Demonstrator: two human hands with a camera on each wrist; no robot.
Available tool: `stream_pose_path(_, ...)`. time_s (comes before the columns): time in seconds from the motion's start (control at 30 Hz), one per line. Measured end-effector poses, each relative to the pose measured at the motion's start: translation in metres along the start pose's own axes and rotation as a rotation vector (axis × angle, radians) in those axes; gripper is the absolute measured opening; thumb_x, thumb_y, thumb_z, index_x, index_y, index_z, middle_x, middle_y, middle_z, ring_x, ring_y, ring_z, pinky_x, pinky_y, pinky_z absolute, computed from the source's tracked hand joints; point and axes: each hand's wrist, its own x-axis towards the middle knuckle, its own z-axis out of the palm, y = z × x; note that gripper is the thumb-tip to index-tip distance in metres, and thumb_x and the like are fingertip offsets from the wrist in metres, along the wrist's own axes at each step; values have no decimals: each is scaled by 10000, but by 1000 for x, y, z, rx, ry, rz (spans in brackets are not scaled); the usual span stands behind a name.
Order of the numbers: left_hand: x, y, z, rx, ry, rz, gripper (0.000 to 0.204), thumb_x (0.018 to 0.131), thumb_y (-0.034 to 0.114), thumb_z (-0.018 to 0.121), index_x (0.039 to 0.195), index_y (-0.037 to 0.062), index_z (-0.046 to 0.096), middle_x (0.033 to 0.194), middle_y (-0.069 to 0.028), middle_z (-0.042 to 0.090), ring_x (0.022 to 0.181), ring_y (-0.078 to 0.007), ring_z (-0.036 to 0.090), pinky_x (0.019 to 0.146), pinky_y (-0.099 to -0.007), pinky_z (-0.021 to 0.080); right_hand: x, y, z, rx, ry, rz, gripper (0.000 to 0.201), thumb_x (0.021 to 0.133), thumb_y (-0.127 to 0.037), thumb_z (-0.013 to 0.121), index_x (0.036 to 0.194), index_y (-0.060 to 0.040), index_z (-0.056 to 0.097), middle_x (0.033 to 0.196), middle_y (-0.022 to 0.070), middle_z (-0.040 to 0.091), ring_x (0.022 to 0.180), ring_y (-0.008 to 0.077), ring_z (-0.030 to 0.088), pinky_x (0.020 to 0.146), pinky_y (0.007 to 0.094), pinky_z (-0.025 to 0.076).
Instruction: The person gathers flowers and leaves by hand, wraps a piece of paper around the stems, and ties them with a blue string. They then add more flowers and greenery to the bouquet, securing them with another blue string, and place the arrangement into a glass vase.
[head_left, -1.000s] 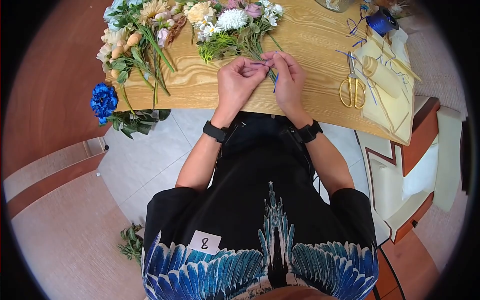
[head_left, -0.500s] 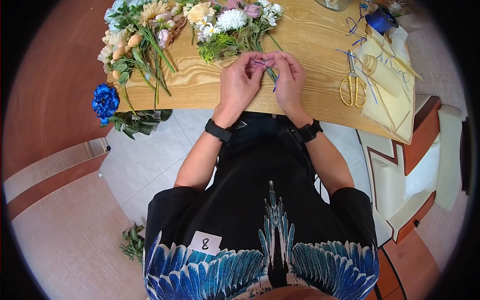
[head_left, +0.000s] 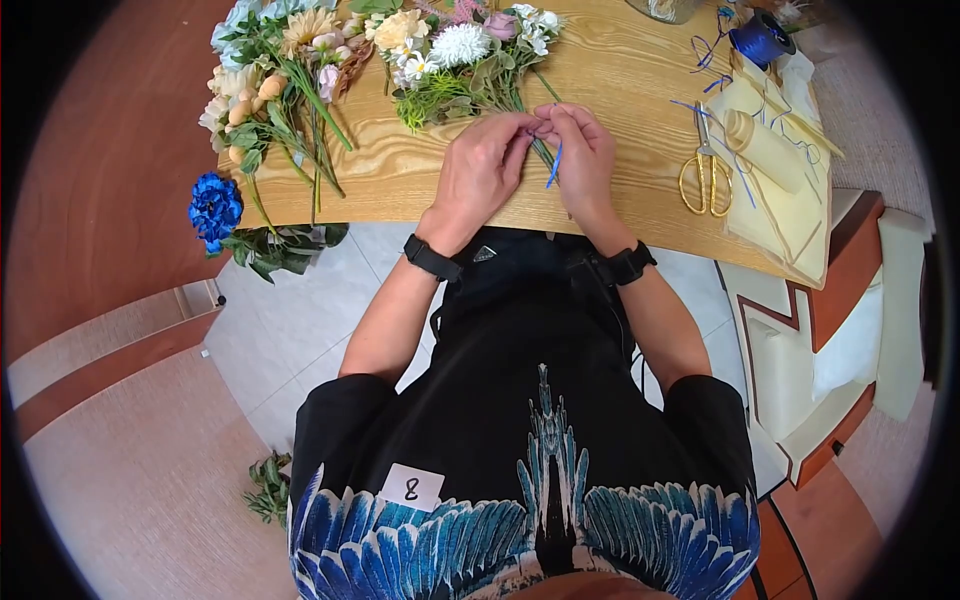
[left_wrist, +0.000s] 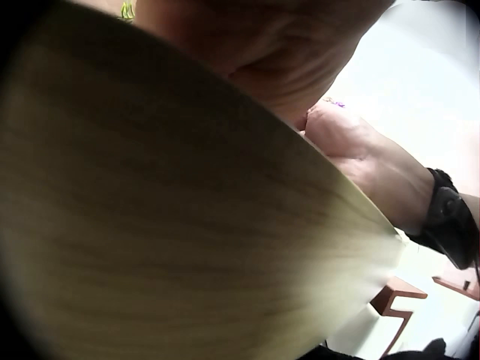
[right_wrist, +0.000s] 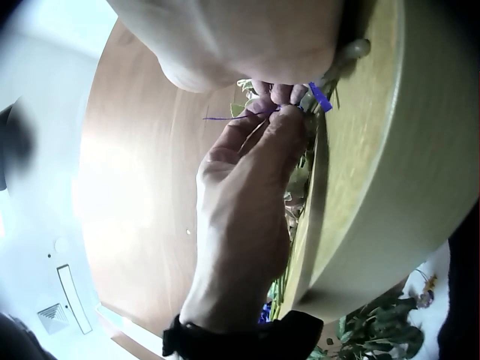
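Note:
Both hands meet at the stems of a bouquet [head_left: 462,50] lying near the table's front edge. The left hand [head_left: 478,165] pinches a thin blue ribbon at the stems; in the right wrist view the left hand [right_wrist: 247,180] has thumb and fingertips together on the ribbon [right_wrist: 321,97]. Beside it the right hand [head_left: 582,160] has its fingertips curled at the same spot, pinching the ribbon, whose blue end [head_left: 555,168] hangs down by the thumb. The left wrist view shows the right hand [left_wrist: 360,150] beyond the table edge, its fingertips hidden.
Loose flowers [head_left: 300,100] lie at the left, with a blue flower [head_left: 215,208] at the table's corner. To the right are gold-handled scissors [head_left: 706,180], wrapping paper [head_left: 780,200] and a blue ribbon spool [head_left: 762,42]. A glass vessel [head_left: 668,8] stands at the back.
The left hand has turned with its back more upward and its fingers closer to the right hand. The blue ribbon end beside the right thumb shows more.

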Motion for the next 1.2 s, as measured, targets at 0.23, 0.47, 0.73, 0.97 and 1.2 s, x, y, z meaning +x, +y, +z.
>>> stream_pose_path(0.23,1,-2,-6,67,-36,108,162,823,2,691,980,38,685,867,-110,671,751,-282,664,630,-360,530,3,-2,0,-35,-12,51,199,972,-92,541,971,56,674,953,72,641,817,115,625,754,246,513)
stream_pose_path(0.47,-2,-7,-9,147,-93,137,140,810,-1,687,937,58,676,903,-89,659,770,-302,661,642,-379,534,2,-7,-1,-53,-14,149,206,971,-111,549,992,43,685,940,62,656,831,117,623,762,246,523)
stream_pose_path(0.73,-3,-7,-7,184,-97,129,129,824,20,684,945,62,665,913,-87,657,780,-305,662,648,-381,540,6,-5,-5,-1,-20,198,233,971,-149,574,1064,49,656,979,98,664,876,142,630,869,327,559)
stream_pose_path(0.97,-1,0,-9,110,-79,80,79,848,42,654,926,56,645,848,-117,645,762,-323,649,635,-404,526,5,-11,-4,-13,-107,146,218,977,-146,569,1046,27,683,951,64,661,884,130,631,800,257,546)
stream_pose_path(1.2,0,-1,-10,168,-80,101,107,837,32,685,941,54,679,837,-127,675,749,-308,664,649,-376,526,0,-4,-10,-227,-227,-134,218,990,-130,565,1111,21,666,1113,65,638,947,131,619,877,278,530)
